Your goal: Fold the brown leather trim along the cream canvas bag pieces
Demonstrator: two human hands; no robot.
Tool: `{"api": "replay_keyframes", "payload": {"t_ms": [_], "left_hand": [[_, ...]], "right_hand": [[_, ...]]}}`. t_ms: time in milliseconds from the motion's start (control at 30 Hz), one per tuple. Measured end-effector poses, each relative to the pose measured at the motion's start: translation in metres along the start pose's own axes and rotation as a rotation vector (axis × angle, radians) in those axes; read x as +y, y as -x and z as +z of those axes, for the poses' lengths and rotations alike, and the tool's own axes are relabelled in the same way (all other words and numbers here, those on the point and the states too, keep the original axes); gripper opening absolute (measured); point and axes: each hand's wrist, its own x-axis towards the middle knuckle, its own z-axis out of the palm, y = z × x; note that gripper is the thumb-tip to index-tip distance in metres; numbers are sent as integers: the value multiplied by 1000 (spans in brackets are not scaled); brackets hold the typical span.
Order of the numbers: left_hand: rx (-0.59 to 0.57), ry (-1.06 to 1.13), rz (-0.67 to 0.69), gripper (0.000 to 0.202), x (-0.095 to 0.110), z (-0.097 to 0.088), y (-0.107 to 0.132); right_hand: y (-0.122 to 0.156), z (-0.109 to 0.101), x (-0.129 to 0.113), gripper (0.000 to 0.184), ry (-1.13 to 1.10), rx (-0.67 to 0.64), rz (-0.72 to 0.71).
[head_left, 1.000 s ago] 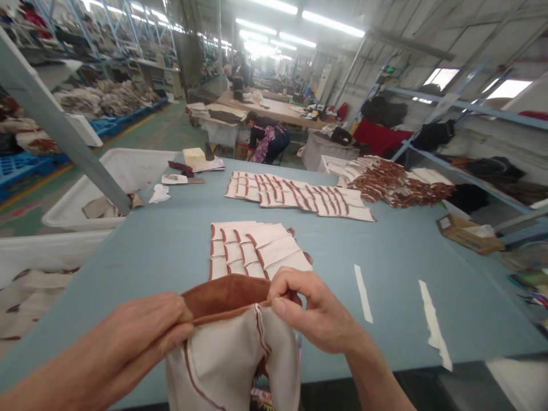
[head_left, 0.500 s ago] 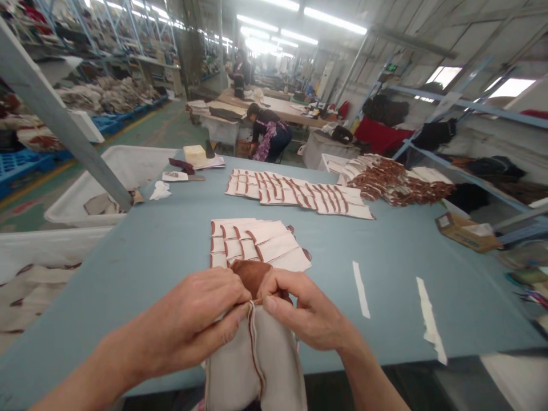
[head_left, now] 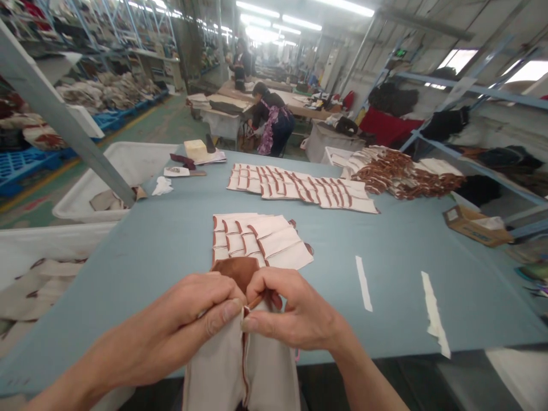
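The cloth piece [head_left: 222, 371] is matt cream woven fabric with corded brown piping; its lining [head_left: 233, 268] looks like soft, napped suede. The bench [head_left: 162, 240] top is smooth and matt. The strips [head_left: 363, 275] look papery, the box [head_left: 475, 225] is plain cardboard, and the bin [head_left: 128, 165] is smooth white plastic.

Garment factory floor, long cutting tables [head_left: 171, 228], rows of fabric pieces [head_left: 299, 188], apparently stock-laden shelving [head_left: 471, 91]

Blue-grey table [head_left: 171, 240]. Near edge: fanned stack of cream, brown-trimmed pieces [head_left: 261, 240]; beyond it, a long overlapping row [head_left: 299, 191]; far right, a heap [head_left: 398, 174]. Two white strips [head_left: 363, 275] lie right; a yellowish block [head_left: 196, 149] far left.
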Motion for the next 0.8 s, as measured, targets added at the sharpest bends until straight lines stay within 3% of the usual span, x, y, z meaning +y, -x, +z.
{"api": "replay_keyframes", "payload": {"t_ms": [133,267,367,500,667,800], "left_hand": [[-12,52,-67,36,3,1,-2],[-20,43,-129,43,6,1,2],[0,17,-163,44,8,2,8],[-14,74,-181,40,10,4,11],[-58,93,-145,36,10,1,7],[-51,50,-91,33,17,-2,3]], "right_hand": [[-1,0,8,36,-183,-82,121],[-2,3,2,25,-174,-103,159],[-1,11,-12,15,-6,32,114],[5,20,-26,14,214,197,77],[12,13,-21,11,53,48,119],[16,5,-20,4,65,26,18]]}}
